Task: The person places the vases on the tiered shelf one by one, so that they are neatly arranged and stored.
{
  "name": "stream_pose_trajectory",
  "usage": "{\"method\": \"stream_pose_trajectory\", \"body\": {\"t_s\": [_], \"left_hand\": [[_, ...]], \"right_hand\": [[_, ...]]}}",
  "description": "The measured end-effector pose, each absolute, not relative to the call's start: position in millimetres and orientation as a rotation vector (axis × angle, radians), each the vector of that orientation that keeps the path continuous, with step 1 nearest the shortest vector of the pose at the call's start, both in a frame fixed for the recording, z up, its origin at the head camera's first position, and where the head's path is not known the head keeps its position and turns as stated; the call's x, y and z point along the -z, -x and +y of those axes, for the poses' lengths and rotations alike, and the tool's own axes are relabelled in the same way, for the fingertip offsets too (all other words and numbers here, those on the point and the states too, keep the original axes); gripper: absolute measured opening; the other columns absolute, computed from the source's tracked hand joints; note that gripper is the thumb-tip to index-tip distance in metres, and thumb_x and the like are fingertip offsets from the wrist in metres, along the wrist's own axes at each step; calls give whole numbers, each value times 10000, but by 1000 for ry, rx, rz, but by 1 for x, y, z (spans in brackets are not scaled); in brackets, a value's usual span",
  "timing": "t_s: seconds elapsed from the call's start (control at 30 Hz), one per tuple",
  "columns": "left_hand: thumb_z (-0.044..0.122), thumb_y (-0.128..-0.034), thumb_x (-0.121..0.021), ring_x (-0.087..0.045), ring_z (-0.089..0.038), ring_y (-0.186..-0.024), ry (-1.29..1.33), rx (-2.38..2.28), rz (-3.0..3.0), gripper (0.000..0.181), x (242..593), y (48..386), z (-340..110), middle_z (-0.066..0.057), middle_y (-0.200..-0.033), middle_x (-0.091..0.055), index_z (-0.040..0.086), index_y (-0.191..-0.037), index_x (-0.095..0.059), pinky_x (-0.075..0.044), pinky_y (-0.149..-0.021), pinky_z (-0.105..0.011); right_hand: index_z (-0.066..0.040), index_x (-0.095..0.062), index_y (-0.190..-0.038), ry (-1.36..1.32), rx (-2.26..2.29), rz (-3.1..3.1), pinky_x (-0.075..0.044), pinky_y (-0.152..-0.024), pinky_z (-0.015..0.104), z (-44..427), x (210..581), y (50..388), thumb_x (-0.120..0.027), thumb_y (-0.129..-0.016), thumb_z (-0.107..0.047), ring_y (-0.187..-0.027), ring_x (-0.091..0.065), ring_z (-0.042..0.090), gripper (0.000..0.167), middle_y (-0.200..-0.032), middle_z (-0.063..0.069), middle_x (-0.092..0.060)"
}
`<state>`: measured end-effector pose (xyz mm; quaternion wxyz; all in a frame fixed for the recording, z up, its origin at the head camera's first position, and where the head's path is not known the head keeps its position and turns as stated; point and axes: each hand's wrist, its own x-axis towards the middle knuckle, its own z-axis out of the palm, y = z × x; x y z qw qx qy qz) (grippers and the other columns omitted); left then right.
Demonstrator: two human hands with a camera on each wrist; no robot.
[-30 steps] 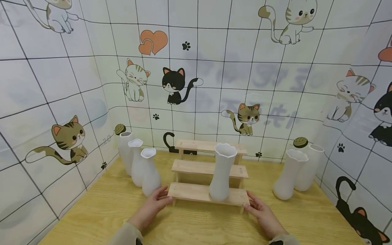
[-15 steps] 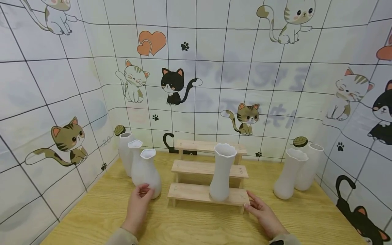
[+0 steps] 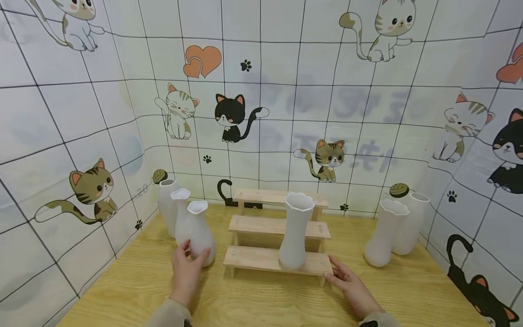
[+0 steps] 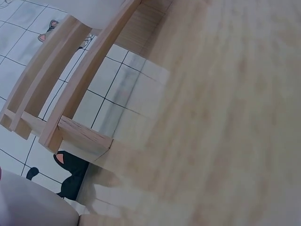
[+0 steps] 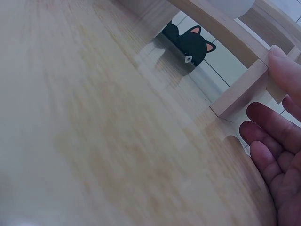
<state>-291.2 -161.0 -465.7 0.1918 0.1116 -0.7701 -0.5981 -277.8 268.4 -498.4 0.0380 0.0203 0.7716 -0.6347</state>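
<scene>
Low on the left, my left hand (image 3: 187, 270) holds the lower body of the front white vase (image 3: 199, 229), thumb on its right and fingers on its left. That vase (image 4: 33, 203) fills the lower left corner of the left wrist view. My right hand (image 3: 349, 284) rests against the right end of a three-step wooden stand (image 3: 253, 259). In the right wrist view, the thumb (image 5: 284, 70) touches the stand's end while the other fingers (image 5: 268, 127) lie loosely bent beside its leg. Another vase with a wavy rim (image 3: 295, 231) stands upright on the lowest step.
Behind the held vase stand two more white vases, a wavy-rimmed one (image 3: 181, 213) and a plain-rimmed one (image 3: 165, 204). Right of the stand are a wavy-rimmed vase (image 3: 382, 236) and a taller plain one (image 3: 412, 222). Cat-printed walls enclose the wooden table (image 3: 261, 304).
My left hand has left the stand's left end and moved left to the front vase, its fingers spreading round the lower body. My right hand stays at the stand.
</scene>
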Motion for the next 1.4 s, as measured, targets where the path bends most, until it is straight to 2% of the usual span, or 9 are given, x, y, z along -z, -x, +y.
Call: {"method": "stream_pose_trajectory", "body": {"t_s": [0.3, 0.9, 1.13, 1.23, 1.4], "left_hand": [[258, -855, -745, -269, -443, -1334, -268, 1705, -2208, 873, 468, 303, -164, -293, -1455, -240, -65, -1471, -218, -269, -1072, -571], [228, -848, -757, -304, -429, -1343, -216, 1776, -2223, 865, 468, 307, -170, -276, -1476, -287, -59, -1471, -230, -283, -1075, -555], [251, -847, -758, -304, -428, -1344, -205, 1795, -2240, 888, 467, 307, -172, -272, -1484, -272, -51, -1478, -212, -297, -1067, -556], [249, -847, -757, -309, -428, -1340, -202, 1793, -2246, 877, 466, 307, -173, -272, -1478, -278, -51, -1472, -221, -302, -1063, -557], [227, -852, -752, -315, -433, -1334, -200, 1801, -2261, 857, 465, 308, -174, -279, -1471, -282, -53, -1467, -225, -314, -1055, -560]], "right_hand": [[-132, -319, -1512, -77, 1944, 2370, -331, -1014, 558, 268, 500, 278, -657, -917, -316, -1209, -478, 312, 708, -1325, 186, -505], [-144, -315, -1514, -71, 1908, 2395, -286, -1036, 595, 268, 496, 277, -659, -914, -321, -1222, -467, 316, 714, -1328, 188, -505], [-103, -229, -1534, -1, 1811, 2372, -294, -1006, 625, 275, 489, 283, -631, -940, -301, -1223, -445, 353, 744, -1331, 217, -480], [-80, -188, -1535, 62, 1769, 2338, -325, -991, 605, 280, 485, 287, -635, -939, -290, -1208, -461, 352, 774, -1329, 229, -486], [-46, -136, -1518, 185, 1726, 2271, -377, -962, 518, 288, 480, 295, -629, -946, -251, -1132, -521, 280, 783, -1285, 196, -530]]}}
